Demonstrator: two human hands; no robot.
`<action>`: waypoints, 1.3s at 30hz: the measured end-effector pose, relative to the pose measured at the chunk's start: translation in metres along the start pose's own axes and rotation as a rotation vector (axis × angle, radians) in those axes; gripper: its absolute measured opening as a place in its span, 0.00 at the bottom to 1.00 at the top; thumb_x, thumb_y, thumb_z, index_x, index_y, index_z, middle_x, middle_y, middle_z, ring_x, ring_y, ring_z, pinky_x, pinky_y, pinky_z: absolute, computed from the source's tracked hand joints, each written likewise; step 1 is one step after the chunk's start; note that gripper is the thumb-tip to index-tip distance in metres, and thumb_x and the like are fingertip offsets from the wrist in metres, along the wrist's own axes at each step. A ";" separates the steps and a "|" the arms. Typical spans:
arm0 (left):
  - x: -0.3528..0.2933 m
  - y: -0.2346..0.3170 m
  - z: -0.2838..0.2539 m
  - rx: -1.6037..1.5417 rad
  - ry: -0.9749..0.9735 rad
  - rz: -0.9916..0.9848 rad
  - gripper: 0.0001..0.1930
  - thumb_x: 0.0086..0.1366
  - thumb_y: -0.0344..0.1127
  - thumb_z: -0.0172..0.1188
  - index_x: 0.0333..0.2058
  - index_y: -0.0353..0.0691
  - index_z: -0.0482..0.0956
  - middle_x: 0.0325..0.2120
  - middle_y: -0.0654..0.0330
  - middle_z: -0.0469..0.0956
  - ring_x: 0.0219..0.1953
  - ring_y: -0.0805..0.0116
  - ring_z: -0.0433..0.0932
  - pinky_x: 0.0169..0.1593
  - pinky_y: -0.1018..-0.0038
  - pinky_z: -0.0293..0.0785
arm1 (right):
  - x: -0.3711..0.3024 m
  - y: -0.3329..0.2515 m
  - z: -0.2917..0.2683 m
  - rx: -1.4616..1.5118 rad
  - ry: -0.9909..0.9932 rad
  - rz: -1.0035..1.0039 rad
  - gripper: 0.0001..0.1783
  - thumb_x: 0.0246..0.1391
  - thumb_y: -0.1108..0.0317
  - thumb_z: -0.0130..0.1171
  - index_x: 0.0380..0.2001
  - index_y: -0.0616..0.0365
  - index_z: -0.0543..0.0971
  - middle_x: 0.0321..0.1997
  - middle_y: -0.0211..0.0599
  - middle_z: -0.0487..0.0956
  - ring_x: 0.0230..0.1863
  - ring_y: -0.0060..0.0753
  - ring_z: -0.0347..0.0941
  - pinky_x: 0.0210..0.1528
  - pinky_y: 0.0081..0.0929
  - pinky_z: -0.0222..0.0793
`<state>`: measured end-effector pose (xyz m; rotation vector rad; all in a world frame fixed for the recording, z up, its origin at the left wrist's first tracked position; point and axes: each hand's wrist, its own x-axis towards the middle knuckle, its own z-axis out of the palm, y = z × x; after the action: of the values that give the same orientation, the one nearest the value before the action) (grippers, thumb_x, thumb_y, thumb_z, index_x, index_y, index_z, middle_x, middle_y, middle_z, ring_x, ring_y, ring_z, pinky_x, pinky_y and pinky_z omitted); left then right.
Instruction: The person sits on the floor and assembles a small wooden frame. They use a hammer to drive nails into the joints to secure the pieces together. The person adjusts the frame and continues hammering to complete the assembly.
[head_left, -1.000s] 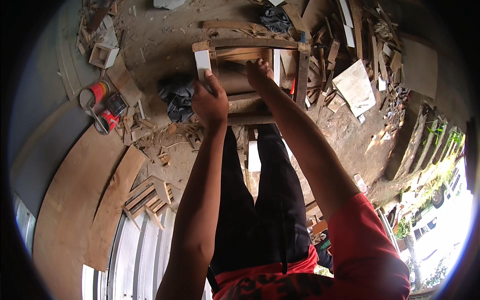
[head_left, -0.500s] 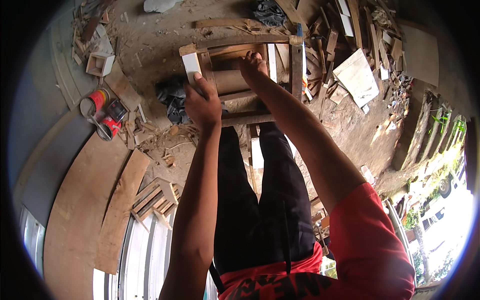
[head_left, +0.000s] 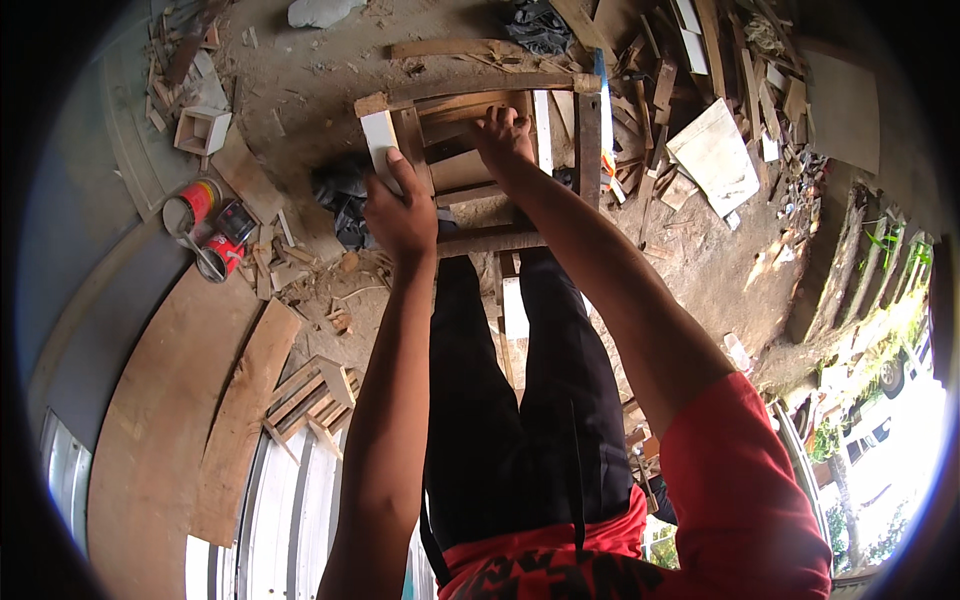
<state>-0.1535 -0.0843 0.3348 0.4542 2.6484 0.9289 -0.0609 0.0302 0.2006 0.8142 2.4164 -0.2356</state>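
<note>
Hands first: my left hand (head_left: 398,212) is clenched around the pale, whitish wooden block (head_left: 380,146), with the fingers wrapped over its lower end so that the upper part sticks out above my knuckles. That block lies against the left post of the wooden frame (head_left: 480,100), just under the frame's top left corner, so the piece I am gripping sits at the near left edge of the frame and directly ahead of my forearm.

My right hand (head_left: 503,136) reaches further in, over the middle of the frame. Its fingers are curled down onto the slats inside the frame and press on them; I cannot tell whether they close around a slat or only bear on it. The two hands are near each other, the right a little higher and to the right of the left, with the frame's inner boards between them.

The frame stands on dusty ground in front of my legs, its lower rail crossing just above my knees. Beside its right post a thin blue strip (head_left: 603,100) runs upright. To the left of the frame a dark crumpled cloth (head_left: 340,195) lies on the ground, and further left stand red tins (head_left: 205,225) among wood chips. Scrap boards (head_left: 715,155) are piled to the right, and curved plywood sheets (head_left: 165,400) lie at lower left.
</note>
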 end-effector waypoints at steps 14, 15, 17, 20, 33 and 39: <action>0.000 0.003 0.001 0.027 0.052 0.070 0.25 0.74 0.51 0.48 0.35 0.29 0.75 0.25 0.40 0.82 0.31 0.42 0.84 0.30 0.54 0.80 | -0.002 -0.004 0.002 -0.025 -0.041 0.060 0.20 0.57 0.69 0.60 0.54 0.54 0.75 0.57 0.56 0.70 0.57 0.57 0.67 0.56 0.63 0.71; 0.000 0.002 0.001 0.030 0.048 0.058 0.24 0.74 0.51 0.48 0.35 0.29 0.75 0.25 0.40 0.82 0.31 0.42 0.84 0.31 0.54 0.80 | -0.002 -0.006 0.000 -0.039 -0.041 0.065 0.21 0.56 0.69 0.61 0.54 0.54 0.74 0.57 0.54 0.70 0.58 0.55 0.68 0.55 0.60 0.72; 0.000 0.001 0.000 0.029 0.050 0.051 0.24 0.74 0.51 0.48 0.35 0.30 0.75 0.25 0.40 0.82 0.30 0.42 0.84 0.31 0.55 0.80 | -0.003 -0.008 -0.004 -0.076 -0.029 0.064 0.23 0.54 0.69 0.64 0.53 0.55 0.74 0.56 0.53 0.70 0.57 0.53 0.69 0.53 0.55 0.74; 0.000 0.003 0.001 0.027 0.053 0.056 0.25 0.73 0.51 0.48 0.35 0.29 0.75 0.25 0.40 0.82 0.30 0.42 0.84 0.31 0.55 0.80 | -0.003 -0.007 -0.003 -0.128 -0.013 0.064 0.24 0.52 0.70 0.66 0.53 0.56 0.74 0.56 0.54 0.71 0.57 0.54 0.69 0.52 0.54 0.76; 0.000 0.003 0.002 0.001 0.032 0.001 0.28 0.73 0.53 0.48 0.34 0.27 0.76 0.25 0.39 0.81 0.30 0.40 0.83 0.31 0.53 0.76 | -0.006 -0.010 -0.010 -0.054 -0.130 0.132 0.28 0.45 0.74 0.71 0.52 0.61 0.76 0.56 0.57 0.72 0.55 0.55 0.70 0.51 0.54 0.77; 0.001 0.001 0.004 0.009 0.050 0.002 0.29 0.73 0.54 0.48 0.33 0.26 0.77 0.25 0.39 0.81 0.31 0.38 0.82 0.32 0.52 0.74 | -0.005 -0.017 -0.007 -0.072 -0.079 0.146 0.21 0.53 0.74 0.63 0.52 0.62 0.79 0.54 0.60 0.72 0.53 0.60 0.68 0.56 0.62 0.74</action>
<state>-0.1526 -0.0812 0.3327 0.4411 2.6986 0.9416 -0.0708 0.0168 0.2087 0.9261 2.2664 -0.1210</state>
